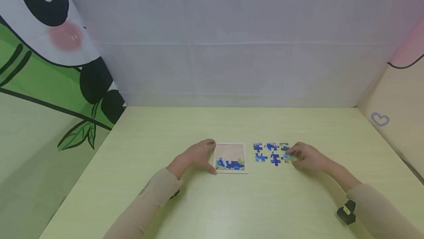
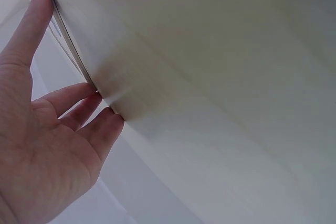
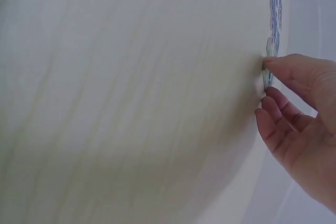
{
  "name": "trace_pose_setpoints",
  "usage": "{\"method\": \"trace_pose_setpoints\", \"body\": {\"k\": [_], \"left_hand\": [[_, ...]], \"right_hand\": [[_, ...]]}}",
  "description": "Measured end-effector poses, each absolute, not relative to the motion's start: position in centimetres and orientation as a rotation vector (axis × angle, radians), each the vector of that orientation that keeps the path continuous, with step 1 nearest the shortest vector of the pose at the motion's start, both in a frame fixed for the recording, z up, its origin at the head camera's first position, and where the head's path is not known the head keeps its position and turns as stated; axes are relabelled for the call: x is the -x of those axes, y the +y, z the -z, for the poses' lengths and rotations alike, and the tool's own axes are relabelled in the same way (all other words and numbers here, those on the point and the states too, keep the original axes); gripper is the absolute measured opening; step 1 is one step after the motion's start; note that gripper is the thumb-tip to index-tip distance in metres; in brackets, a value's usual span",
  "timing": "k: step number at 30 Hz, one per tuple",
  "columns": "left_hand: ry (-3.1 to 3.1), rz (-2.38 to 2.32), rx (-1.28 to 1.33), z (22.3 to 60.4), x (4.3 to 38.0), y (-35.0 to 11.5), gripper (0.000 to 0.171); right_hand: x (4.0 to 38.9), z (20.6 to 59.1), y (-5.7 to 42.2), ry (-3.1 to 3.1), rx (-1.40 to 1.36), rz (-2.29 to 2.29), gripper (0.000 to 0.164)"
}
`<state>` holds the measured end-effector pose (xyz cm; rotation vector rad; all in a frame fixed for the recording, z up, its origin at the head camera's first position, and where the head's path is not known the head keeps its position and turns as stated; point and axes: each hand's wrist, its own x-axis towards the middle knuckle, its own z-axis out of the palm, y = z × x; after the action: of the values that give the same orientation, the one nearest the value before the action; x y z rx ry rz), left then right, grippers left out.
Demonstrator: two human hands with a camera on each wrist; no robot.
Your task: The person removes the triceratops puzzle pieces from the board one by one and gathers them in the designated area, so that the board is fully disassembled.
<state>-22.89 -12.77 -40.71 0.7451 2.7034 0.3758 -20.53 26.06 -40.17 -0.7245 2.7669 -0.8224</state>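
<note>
A small square jigsaw tray [image 1: 246, 160] with a pale wooden rim lies flat on the table. Its lower part holds fitted pieces that show a blue dinosaur [image 1: 230, 164] over green; bare wood shows above. My left hand [image 1: 198, 155] holds the tray by its left side, thumb at the near corner and fingers at the far one. To the right of the tray, several loose puzzle pieces [image 1: 274, 158] lie in two rows. My right hand [image 1: 309, 157] pinches the blue-and-green puzzle piece [image 1: 288, 158] at the near right end, between thumb [image 3: 275, 64] and fingertips.
The pale wood-grain table [image 1: 232, 206] runs back to a grey-white cloth wall [image 1: 238, 73]. Printed cloth [image 1: 66, 84] hangs at the left, and a cream panel with a heart [image 1: 380, 119] stands at the right. A dark wrist device [image 1: 346, 212] sits at the right cuff.
</note>
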Motion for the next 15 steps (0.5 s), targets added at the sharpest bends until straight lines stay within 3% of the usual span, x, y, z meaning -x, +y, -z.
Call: {"method": "trace_pose_setpoints", "body": {"k": [15], "left_hand": [[2.702, -0.357, -0.750, 40.5, 22.9, -12.8, 0.102]], "right_hand": [[21.6, 40.0, 20.0, 2.770, 0.774, 0.808, 0.030]]}}
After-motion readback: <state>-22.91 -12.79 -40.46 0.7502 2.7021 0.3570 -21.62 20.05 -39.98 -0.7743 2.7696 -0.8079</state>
